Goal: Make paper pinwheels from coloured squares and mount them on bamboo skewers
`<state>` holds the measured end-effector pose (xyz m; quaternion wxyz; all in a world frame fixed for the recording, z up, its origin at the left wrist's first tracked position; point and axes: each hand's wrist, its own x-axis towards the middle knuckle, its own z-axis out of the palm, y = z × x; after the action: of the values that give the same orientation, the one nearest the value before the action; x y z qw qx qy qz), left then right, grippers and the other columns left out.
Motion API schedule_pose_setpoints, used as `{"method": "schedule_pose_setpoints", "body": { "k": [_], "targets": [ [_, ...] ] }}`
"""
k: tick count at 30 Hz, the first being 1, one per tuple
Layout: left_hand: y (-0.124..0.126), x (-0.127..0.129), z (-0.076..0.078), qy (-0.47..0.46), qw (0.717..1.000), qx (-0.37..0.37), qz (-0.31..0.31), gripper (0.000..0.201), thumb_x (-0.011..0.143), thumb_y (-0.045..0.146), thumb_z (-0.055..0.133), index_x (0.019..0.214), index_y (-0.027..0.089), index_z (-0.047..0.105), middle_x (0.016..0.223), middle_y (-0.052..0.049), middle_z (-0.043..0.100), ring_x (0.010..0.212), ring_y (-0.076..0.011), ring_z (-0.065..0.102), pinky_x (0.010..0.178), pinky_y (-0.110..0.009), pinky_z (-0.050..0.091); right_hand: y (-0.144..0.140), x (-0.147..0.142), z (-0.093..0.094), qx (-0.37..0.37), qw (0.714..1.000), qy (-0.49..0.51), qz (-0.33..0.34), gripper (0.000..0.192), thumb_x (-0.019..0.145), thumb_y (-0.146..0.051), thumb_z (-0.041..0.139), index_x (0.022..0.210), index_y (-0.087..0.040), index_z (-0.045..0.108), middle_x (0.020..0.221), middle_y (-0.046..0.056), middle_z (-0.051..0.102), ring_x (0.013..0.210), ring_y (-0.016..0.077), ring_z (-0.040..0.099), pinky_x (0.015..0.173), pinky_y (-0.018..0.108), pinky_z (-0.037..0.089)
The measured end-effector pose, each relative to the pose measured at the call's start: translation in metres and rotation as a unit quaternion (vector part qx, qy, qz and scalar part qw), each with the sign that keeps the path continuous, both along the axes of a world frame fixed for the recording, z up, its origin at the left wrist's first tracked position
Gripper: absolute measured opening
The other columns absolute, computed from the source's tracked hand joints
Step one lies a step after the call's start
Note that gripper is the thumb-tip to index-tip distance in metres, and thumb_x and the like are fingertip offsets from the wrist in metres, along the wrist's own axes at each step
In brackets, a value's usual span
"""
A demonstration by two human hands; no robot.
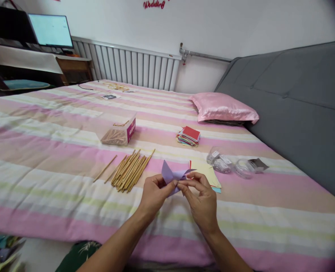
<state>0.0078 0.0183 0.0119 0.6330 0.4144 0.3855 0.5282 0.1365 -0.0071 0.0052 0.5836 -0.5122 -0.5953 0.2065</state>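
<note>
At the far left edge, low down, some colored paper scraps (2,249) are cut off and blurry, so it is hard to tell what they are. Up in the left corner a bright screen (51,31) sits on a desk, and its picture is too washed out to read. On the striped bed sheet (43,158) there is a clear box (119,132) lying with thin sticks inside, and near it a loose pile of wooden sticks (130,170) spread on the sheet. Next come the hands. The left hand (154,194) pinches the left side of a folded purple paper (173,176), fingers closed on it. The right hand (203,198) pinches the right side, fingers closed on it too. The paper is held just above the bed, in the middle near the front edge. Its lower part is hidden behind the fingers. One pointed flap sticks up and to the left, and another points out to the right, so the long way of it runs side to side. Just behind the right hand lie yellow paper sheets (205,172), partly covered. Farther back is a stack of colored cards (188,136) with red on top. To the right are clear tape rolls (226,164), hard to count, and a pink pillow (224,107).
</note>
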Motion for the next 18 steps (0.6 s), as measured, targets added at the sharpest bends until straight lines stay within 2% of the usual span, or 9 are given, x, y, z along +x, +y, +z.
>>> {"method": "schedule_pose_setpoints", "body": {
  "k": [5, 18],
  "targets": [
    [-0.0005, -0.0009, 0.0021, 0.005, 1.000, 0.004, -0.009, 0.020, 0.059, 0.028, 0.079, 0.071, 0.013, 0.074, 0.068, -0.005, 0.072, 0.063, -0.0135, 0.062, 0.063, -0.022, 0.047, -0.0010, 0.0002, 0.0031, -0.011, 1.000, -0.008, -0.001, 0.008, 0.078, -0.028, 0.066, 0.076, -0.023, 0.071, 0.094, 0.004, 0.055, 0.094, 0.0173, 0.055, 0.083, 0.029, 0.043],
    [-0.0001, -0.0010, -0.0010, 0.020, 1.000, 0.013, -0.010, 0.020, 0.061, 0.028, 0.077, 0.073, 0.012, 0.074, 0.073, -0.006, 0.072, 0.066, -0.0166, 0.063, 0.067, -0.027, 0.050, -0.0021, -0.0004, 0.0053, -0.078, 0.996, 0.046, 0.017, 0.014, 0.076, -0.032, 0.066, 0.070, -0.020, 0.067, 0.091, 0.006, 0.063, 0.096, 0.0221, 0.056, 0.086, 0.034, 0.041]
  ]
}}
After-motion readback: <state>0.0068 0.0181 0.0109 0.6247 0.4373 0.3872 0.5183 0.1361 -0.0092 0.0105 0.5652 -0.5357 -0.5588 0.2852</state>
